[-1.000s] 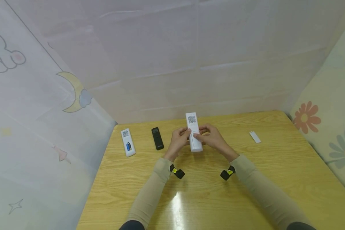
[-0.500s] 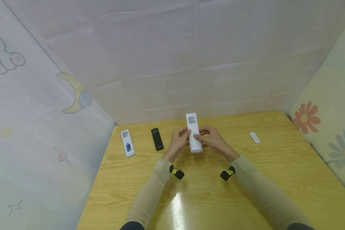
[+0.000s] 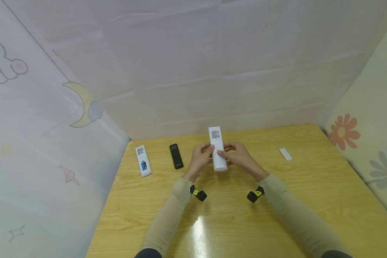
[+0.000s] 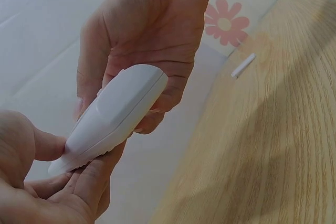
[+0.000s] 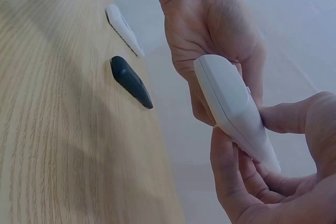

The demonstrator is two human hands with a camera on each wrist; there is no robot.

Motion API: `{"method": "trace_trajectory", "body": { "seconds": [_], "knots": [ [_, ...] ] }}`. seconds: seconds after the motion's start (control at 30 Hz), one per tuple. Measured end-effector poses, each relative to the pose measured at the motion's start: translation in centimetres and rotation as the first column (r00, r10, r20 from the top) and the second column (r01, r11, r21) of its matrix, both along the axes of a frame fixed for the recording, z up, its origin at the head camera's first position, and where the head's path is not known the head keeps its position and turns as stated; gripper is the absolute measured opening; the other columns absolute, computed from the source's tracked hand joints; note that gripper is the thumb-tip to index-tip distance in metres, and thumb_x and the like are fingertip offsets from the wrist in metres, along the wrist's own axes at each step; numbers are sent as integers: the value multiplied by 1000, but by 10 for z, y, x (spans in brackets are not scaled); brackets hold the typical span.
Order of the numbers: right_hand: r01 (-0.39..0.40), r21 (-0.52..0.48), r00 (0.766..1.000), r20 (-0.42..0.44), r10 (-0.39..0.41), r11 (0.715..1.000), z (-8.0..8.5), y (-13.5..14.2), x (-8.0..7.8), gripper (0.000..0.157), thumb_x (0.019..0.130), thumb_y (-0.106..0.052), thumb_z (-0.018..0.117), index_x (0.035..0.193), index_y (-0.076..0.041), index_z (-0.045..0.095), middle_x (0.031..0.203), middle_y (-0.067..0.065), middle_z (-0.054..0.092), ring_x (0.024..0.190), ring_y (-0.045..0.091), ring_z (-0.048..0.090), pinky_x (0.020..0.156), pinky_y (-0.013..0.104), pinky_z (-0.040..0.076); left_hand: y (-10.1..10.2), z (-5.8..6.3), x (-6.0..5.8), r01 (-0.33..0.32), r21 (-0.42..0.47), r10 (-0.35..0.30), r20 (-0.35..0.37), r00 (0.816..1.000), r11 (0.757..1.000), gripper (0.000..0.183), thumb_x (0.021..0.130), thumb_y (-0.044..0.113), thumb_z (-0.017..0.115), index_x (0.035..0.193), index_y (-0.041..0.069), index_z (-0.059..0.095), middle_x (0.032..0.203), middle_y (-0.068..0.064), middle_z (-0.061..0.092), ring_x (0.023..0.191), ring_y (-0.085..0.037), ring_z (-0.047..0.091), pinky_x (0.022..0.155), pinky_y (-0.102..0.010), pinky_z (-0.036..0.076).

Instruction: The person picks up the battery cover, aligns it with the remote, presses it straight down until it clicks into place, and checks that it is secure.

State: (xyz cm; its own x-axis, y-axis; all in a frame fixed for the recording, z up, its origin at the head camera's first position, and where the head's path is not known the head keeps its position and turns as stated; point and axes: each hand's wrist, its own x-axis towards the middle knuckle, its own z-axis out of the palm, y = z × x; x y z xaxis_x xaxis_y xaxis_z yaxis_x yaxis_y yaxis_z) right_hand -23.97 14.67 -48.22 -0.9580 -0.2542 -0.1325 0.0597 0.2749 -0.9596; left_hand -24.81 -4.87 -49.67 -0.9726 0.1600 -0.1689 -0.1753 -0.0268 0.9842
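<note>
Both hands hold a white remote control [image 3: 217, 138] above the table, its back with a printed label facing up. My left hand [image 3: 200, 159] grips its left side, thumb on the back and fingers beneath. From the right, my right hand [image 3: 242, 156] pinches it, with the thumb on the battery cover [image 3: 220, 161]. Both wrist views show the remote's thick end, with fingers curled under its body; its button side is mostly hidden. Nearest to the left hand on the table lies a black remote control [image 3: 176, 156].
A second white remote control [image 3: 143, 160] lies at the left with its battery compartment uncovered and a blue battery [image 3: 144, 165] inside. A loose white battery cover [image 3: 285, 154] lies at the right on the wooden table [image 3: 232, 222]. Printed cloth walls [image 3: 180, 71] stand behind and beside it.
</note>
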Motion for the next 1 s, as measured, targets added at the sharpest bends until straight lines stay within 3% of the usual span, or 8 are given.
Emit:
{"method": "trace_trajectory", "body": {
  "seconds": [0.47,0.6,0.83,1.0],
  "knots": [
    [-4,0,1000,0,4,1000,1,0,0,59,104,-28,72,145,9,52,135,28,56,100,31,70,77,39,67,-1,1,1,-3,3,3,1,1000,1000,54,111,30,62,154,0,53,139,-19,68,118,-30,72,93,-42,65],
    [-5,-4,1000,-1,5,1000,3,-3,1,59,104,-28,72,145,9,52,136,29,57,102,33,70,80,44,67,-4,3,1,-2,-17,2,-4,1000,1000,56,111,32,62,155,-1,52,140,-20,68,119,-31,72,93,-42,65],
    [-15,-8,1000,1,15,1000,2,-10,-2,63,104,-33,73,147,8,51,140,29,56,106,34,70,82,44,67,-13,9,2,-2,-50,1,-19,1000,999,55,111,33,61,155,1,53,141,-19,68,118,-32,72,96,-49,63],
    [-32,-16,999,-11,32,999,3,-16,-4,63,104,-33,72,148,8,52,138,28,56,105,33,70,81,42,67,-20,10,2,-14,-73,12,-27,1000,997,56,110,35,62,154,1,54,139,-18,69,116,-31,73,92,-44,65]
  ]
}}
